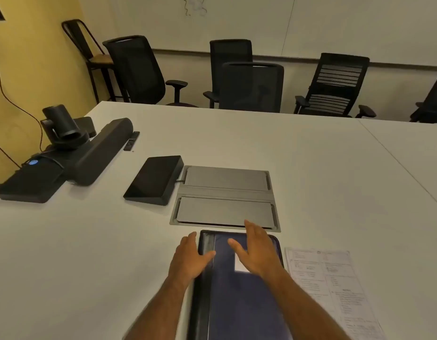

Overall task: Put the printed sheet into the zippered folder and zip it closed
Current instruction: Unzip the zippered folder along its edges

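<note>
Meeting room with a white table and dark chairs

A broad white table [261, 148] fills the foreground, a seam marking where a second table [413, 143] joins at right; a grey flap-lidded cable box [224, 197] is set flush into its top. Beyond the far edge stand black mesh office chairs [136, 69], one with a slatted back [335, 84], and a tall metal stool [90, 50] with a wooden seat in the left corner. The left wall [28, 69] is yellow (a thin cable trails down it); the back wall carries a whiteboard [212, 23] with faint scribbles. The light is dim and warm.
</note>
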Motion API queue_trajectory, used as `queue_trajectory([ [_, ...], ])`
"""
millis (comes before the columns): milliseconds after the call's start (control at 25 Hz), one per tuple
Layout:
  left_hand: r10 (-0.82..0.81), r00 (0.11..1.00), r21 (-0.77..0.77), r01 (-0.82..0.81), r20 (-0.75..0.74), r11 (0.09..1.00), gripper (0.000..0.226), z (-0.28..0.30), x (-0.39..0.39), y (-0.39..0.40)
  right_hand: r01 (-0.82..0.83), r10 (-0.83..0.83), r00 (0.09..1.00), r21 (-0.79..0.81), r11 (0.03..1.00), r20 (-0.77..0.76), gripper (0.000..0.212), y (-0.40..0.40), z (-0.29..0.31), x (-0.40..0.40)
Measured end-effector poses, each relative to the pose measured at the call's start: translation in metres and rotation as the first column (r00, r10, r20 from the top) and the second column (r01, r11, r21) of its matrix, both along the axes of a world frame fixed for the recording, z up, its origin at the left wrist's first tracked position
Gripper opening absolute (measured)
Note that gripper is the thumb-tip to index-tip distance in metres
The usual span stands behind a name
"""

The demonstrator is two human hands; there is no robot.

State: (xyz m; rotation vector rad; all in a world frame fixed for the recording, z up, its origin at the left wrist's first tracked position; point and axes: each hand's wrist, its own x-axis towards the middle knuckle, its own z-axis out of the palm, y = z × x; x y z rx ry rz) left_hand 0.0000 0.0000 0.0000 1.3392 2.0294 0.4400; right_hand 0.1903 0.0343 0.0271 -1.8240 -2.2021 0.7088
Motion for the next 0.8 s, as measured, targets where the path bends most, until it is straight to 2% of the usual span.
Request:
queue_trajectory([
  [160,0.047,0.998,-0.044,-0.045,0.042,0.998,0.085,-0.017,-0.004,0.022,-0.049,0.049,0.999,-0.003,0.999,0.020,0.107,0.026,-0.011,-0.013],
  [320,0.056,0.995,-0.070,-0.050,0.088,0.996,0.085,-0.032,-0.008,0.043,-0.086,0.085,0.993,0.010,0.996,0.078,0.105,0.044,-0.036,-0.026],
  [400,0.039,0.994,-0.075,-0.032,0.104,0.997,0.087,-0.041,-0.013,0.052,-0.100,0.099,0.987,-0.003,0.995,0.125,0.097,0.048,-0.049,-0.032],
  [560,0.058,0.984,-0.064,-0.047,0.171,0.997,0.079,-0.047,-0.019,0.068,-0.113,0.119,0.973,-0.044,0.993,0.199,0.061,0.058,-0.071,-0.042],
  [680,0.101,0.962,-0.072,-0.085,0.255,0.994,0.072,-0.051,-0.022,0.076,-0.106,0.119,0.978,-0.080,0.991,0.171,0.050,0.069,-0.079,-0.050],
  [800,0.148,0.935,-0.117,-0.115,0.324,0.986,0.069,-0.055,-0.024,0.082,-0.073,0.087,0.993,-0.178,0.981,0.074,0.036,0.083,-0.082,-0.064],
])
